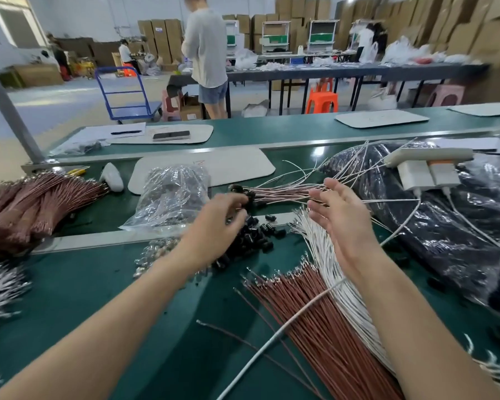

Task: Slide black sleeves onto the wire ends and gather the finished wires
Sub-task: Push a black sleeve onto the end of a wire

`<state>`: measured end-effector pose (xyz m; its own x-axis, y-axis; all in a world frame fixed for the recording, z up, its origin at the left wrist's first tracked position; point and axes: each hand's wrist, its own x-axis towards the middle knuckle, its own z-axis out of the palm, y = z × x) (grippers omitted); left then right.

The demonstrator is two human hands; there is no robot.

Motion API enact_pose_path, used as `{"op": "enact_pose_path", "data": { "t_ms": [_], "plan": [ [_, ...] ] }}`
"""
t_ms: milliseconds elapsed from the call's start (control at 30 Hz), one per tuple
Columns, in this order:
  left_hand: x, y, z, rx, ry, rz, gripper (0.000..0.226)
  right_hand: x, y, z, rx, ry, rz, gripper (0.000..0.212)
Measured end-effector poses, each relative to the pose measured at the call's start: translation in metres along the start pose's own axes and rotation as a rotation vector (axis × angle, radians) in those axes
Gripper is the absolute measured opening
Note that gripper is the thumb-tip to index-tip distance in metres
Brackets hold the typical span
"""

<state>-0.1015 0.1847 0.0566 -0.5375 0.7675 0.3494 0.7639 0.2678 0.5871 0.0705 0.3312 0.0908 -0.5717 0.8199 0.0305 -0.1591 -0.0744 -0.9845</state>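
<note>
Working at the green table [98,298], we seem to be between wires: one lot looks done and the next wire is not picked up yet. On the right lies a big dark plastic bag [445,241], and we cannot tell what is inside it. Close to us the brown wires [315,321] and the white wires [321,249] fan out, waiting for sleeves. Farther back the finished wires [283,193] lie in a thin bunch on the table, black ends to the left, between our two hands. Our right hand [338,215] is open with straight fingers, beside that bunch, holding nothing. Our left hand [217,220] reaches down over the pile of black sleeves [257,238] with curled fingers. Its tips are blurred and partly hidden, so we cannot tell if it pinches a sleeve or only touches the pile. We think the next move is to lift one sleeve, take one bare wire, and push the sleeve over its metal tip. That needs careful aim, as the sleeves are tiny.
</note>
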Motion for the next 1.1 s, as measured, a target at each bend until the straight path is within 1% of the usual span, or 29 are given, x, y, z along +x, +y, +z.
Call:
{"op": "enact_pose_path", "data": {
  "t_ms": [100,167,267,300,400,467,533,567,667,700,800,867,933,1000,1100],
  "plan": [
    [-0.071,0.01,-0.001,0.007,-0.144,0.075,0.034,-0.022,0.008,0.011,-0.054,-0.016,-0.041,0.024],
    [-0.118,0.009,-0.004,0.08,-0.235,0.109,0.033,-0.043,0.02,0.023,-0.108,-0.067,-0.058,0.024],
    [-0.157,0.003,-0.004,0.211,-0.279,0.184,0.034,-0.067,0.042,0.042,-0.185,-0.132,-0.06,0.022],
    [-0.164,0.005,-0.006,0.234,-0.265,0.188,0.031,-0.074,0.049,0.051,-0.209,-0.14,-0.065,0.022],
    [-0.171,0.008,-0.007,0.334,-0.123,0.235,0.009,-0.09,0.064,0.07,-0.272,-0.163,-0.103,0.024],
    [-0.172,0.005,-0.005,0.414,-0.077,0.215,0.007,-0.095,0.072,0.075,-0.358,-0.161,-0.135,0.024],
    [-0.174,-0.005,-0.006,0.422,-0.056,0.133,0.004,-0.096,0.076,0.076,-0.471,-0.162,-0.176,0.025],
    [-0.175,-0.011,-0.01,0.407,-0.02,0.073,0.004,-0.094,0.076,0.074,-0.525,-0.168,-0.191,0.026],
    [-0.181,-0.035,-0.033,0.294,0.175,-0.209,0.008,-0.085,0.078,0.072,-0.732,-0.19,-0.228,0.026],
    [-0.184,-0.045,-0.041,0.257,0.235,-0.277,0.009,-0.081,0.079,0.073,-0.805,-0.198,-0.229,0.026],
    [-0.192,-0.061,-0.055,0.171,0.402,-0.367,0.011,-0.07,0.083,0.079,-1.069,-0.257,-0.237,0.028],
    [-0.191,-0.063,-0.055,0.117,0.448,-0.377,0.019,-0.067,0.086,0.087,-1.202,-0.262,-0.255,0.031],
    [-0.188,-0.063,-0.054,0.083,0.461,-0.354,0.026,-0.063,0.088,0.094,-1.273,-0.244,-0.267,0.032],
    [-0.184,-0.062,-0.053,0.043,0.444,-0.365,0.028,-0.061,0.091,0.098,-1.285,-0.236,-0.271,0.03],
    [-0.184,-0.06,-0.049,-0.01,0.443,-0.4,0.025,-0.06,0.092,0.096,-1.202,-0.242,-0.3,0.017]
  ]
}}
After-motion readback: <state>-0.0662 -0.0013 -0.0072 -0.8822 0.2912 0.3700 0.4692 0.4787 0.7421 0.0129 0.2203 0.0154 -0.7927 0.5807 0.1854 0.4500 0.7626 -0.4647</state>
